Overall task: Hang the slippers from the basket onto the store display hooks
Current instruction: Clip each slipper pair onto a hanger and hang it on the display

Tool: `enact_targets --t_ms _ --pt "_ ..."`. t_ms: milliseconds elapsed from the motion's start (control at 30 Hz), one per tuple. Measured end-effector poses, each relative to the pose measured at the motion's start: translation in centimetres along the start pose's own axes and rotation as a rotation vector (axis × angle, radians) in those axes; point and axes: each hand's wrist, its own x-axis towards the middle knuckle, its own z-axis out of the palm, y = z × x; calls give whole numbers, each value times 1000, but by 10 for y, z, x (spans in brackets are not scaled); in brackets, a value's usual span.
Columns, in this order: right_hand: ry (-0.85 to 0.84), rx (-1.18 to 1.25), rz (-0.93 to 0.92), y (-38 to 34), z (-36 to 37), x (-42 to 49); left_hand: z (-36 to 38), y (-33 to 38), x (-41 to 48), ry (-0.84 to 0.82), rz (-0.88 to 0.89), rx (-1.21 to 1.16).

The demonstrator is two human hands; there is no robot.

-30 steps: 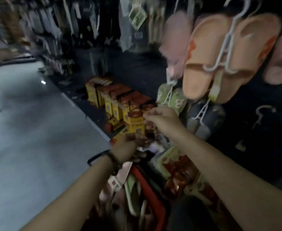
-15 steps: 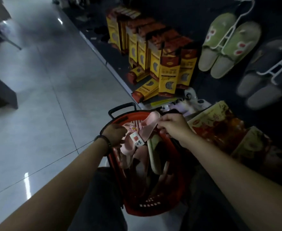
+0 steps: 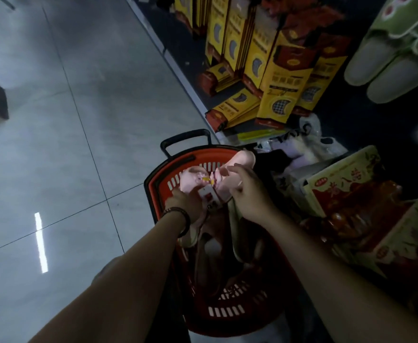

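A red plastic basket stands on the floor below me with several slippers inside. Over its far end both hands hold a pink pair of slippers with a white price tag. My left hand, a dark bracelet on its wrist, grips the left slipper from below. My right hand grips the right slipper, fingers curled round its edge. A green pair of slippers hangs on a white hanger at the top right.
Yellow and red boxes stand on the low shelf ahead. Red and cream gift boxes and a plastic bag lie right of the basket. Grey tiled floor spreads to the left.
My view has tilted down from the hanging slippers to the basket. Both hands have come down onto the pink pair and now hold it over the basket's far end.
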Motion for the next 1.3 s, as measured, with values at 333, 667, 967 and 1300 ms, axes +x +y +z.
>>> enact_targets --t_ms 333,667,967,1300 --pt "-174 -405 7 16 22 6 7 -9 18 -35 -119 -138" --pt "62 -438 114 22 6 15 -13 0 1 -176 -166 -237" --pt "404 622 424 -8 17 10 -27 -14 -1 -389 -8 -523" --pt "-33 988 669 -29 19 1 -18 -15 -4 -245 189 -194"
